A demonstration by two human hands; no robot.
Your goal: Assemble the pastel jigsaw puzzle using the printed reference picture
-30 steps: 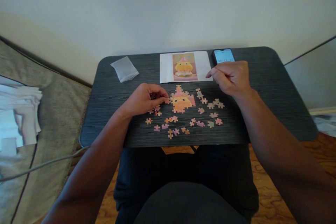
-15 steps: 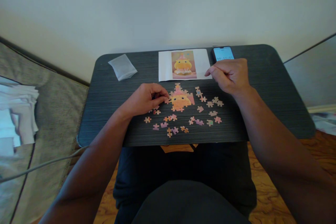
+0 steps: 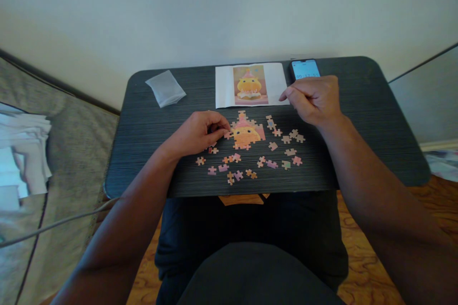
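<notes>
My left hand [image 3: 203, 133] is closed in a pinch on a small pink puzzle piece [image 3: 228, 135], at the left edge of the partly joined puzzle [image 3: 245, 134]. That puzzle shows a yellow face under a pink hat. My right hand [image 3: 313, 99] is curled closed at the right end of a white sheet [image 3: 224, 90], its fingertips over the sheet's lower right corner. No object shows in those fingers. A printed picture [image 3: 250, 86] of the same yellow figure is on the sheet. Several loose puzzle pieces [image 3: 272, 164] lie below and to the right of the joined part.
A phone [image 3: 305, 68] with a timer on its screen lies behind my right hand. On the left of the dark table [image 3: 375, 119] is a clear plastic bag [image 3: 166, 88]. A wall rises behind the table. Papers [image 3: 26, 152] and a cable [image 3: 57, 223] are at far left.
The view has shifted slightly, so the table sits a little higher in the picture. Both hands and the puzzle pieces keep practically the same places.
</notes>
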